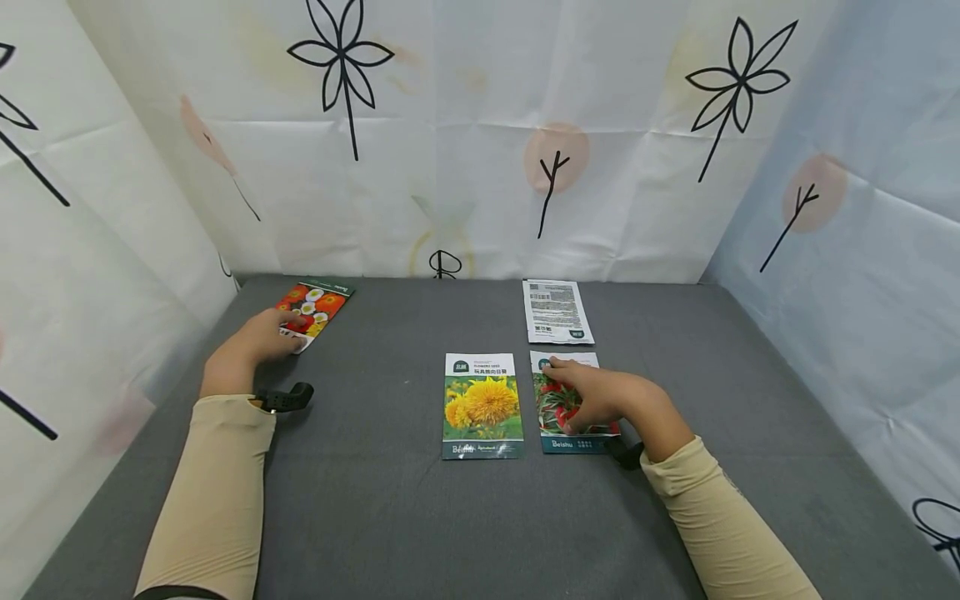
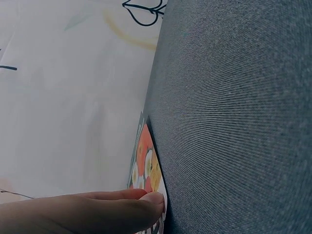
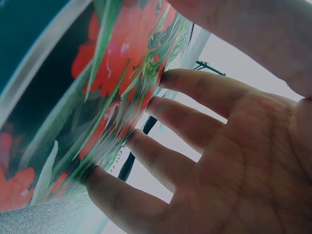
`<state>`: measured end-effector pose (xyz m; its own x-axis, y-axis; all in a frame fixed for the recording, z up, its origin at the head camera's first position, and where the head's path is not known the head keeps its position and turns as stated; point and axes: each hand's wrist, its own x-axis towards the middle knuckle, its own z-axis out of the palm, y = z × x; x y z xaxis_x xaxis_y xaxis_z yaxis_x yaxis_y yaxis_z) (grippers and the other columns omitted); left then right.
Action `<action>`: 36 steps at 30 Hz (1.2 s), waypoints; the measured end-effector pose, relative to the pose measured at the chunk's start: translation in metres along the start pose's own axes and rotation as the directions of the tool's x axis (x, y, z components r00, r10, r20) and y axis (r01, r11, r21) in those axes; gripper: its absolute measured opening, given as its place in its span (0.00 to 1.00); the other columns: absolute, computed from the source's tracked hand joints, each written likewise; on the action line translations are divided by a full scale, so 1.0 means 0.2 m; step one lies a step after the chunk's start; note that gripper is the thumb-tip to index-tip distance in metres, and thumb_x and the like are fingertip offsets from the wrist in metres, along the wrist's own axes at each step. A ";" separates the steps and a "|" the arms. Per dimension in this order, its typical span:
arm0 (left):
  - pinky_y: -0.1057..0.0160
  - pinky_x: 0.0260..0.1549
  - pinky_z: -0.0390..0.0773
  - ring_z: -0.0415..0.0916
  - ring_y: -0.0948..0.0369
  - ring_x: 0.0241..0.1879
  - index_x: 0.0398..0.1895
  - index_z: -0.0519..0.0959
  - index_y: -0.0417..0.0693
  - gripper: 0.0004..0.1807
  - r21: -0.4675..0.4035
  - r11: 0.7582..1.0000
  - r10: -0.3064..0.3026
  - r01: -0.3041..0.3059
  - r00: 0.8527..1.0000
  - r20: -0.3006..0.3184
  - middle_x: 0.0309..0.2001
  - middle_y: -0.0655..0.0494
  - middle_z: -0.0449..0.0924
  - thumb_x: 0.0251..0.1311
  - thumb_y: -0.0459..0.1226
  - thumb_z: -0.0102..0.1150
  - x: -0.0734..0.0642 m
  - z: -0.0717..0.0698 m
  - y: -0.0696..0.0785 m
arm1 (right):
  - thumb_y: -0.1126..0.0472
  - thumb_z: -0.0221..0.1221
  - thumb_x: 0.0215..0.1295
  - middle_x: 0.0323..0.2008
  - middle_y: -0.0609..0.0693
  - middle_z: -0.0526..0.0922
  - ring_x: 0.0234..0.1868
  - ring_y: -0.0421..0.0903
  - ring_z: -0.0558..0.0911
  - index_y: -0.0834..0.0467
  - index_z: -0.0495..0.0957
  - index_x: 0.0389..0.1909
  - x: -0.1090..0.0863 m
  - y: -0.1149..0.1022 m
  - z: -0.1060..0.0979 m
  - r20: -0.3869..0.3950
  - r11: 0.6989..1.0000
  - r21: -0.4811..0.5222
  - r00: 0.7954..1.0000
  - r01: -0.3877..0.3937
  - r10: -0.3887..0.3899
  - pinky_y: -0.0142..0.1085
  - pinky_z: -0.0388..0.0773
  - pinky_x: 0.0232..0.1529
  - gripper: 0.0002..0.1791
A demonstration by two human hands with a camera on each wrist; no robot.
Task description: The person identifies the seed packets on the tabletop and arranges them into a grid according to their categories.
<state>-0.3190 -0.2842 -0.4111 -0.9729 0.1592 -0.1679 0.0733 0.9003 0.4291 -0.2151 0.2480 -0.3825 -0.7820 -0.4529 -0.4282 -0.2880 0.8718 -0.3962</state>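
At the back left, my left hand (image 1: 258, 342) pinches the near part of a seed packet (image 1: 327, 301) with orange, white and yellow flowers. In the left wrist view, the thumb and a finger come together over that packet's face. My right hand (image 1: 602, 395) reaches over a red-flower seed packet (image 1: 576, 445) lying face up. Its fingers are spread and fairly straight, and the right wrist view shows their fingertips touching the packet's printed face. A yellow-flower seed packet (image 1: 482, 408) lies face up just left of it.
Behind the red-flower packet, a white packet (image 1: 558, 312) lies with its printed text side up. Everything rests on a grey cloth-covered table (image 1: 390, 517). White patterned curtains (image 1: 465, 167) stand around the back and sides.
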 end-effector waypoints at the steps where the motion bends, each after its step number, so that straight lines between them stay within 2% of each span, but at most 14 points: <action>1: 0.26 0.66 0.66 0.64 0.31 0.61 0.71 0.72 0.32 0.28 0.000 1.000 -0.002 0.002 1.000 0.000 0.70 0.19 0.64 0.73 0.39 0.57 0.00 0.00 0.00 | 0.60 0.74 0.65 0.86 0.62 0.46 0.84 0.68 0.53 0.59 0.55 0.85 0.00 0.00 0.00 0.000 1.000 0.000 1.000 -0.001 0.001 0.63 0.69 0.73 0.52; 20: 0.27 0.64 0.68 0.66 0.32 0.59 0.70 0.73 0.32 0.28 0.003 1.000 -0.006 0.006 1.000 -0.011 0.69 0.20 0.65 0.72 0.39 0.57 0.02 0.01 -0.01 | 0.59 0.74 0.65 0.86 0.63 0.45 0.84 0.67 0.54 0.59 0.55 0.85 -0.01 0.00 0.00 0.001 1.000 -0.015 1.000 0.013 -0.013 0.62 0.69 0.73 0.53; 27: 0.27 0.66 0.67 0.66 0.31 0.62 0.69 0.74 0.32 0.28 0.014 1.000 0.000 0.000 1.000 -0.020 0.70 0.20 0.66 0.72 0.39 0.58 0.02 0.02 -0.01 | 0.59 0.74 0.65 0.86 0.64 0.45 0.84 0.68 0.53 0.59 0.55 0.85 -0.01 0.00 -0.01 0.003 1.000 -0.013 1.000 0.017 -0.017 0.63 0.68 0.73 0.53; 36: 0.26 0.67 0.66 0.64 0.30 0.64 0.72 0.71 0.32 0.29 0.006 1.000 -0.028 0.028 1.000 -0.012 0.71 0.20 0.64 0.73 0.40 0.56 0.01 0.02 0.01 | 0.60 0.74 0.65 0.86 0.62 0.45 0.84 0.68 0.52 0.58 0.55 0.85 0.00 0.00 0.00 0.002 1.000 0.007 1.000 -0.002 0.002 0.64 0.67 0.74 0.53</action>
<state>-0.3198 -0.2798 -0.4139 -0.9771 0.1290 -0.1695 0.0471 0.9067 0.4191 -0.2158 0.2487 -0.3824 -0.7813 -0.4513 -0.4310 -0.2822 0.8715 -0.4011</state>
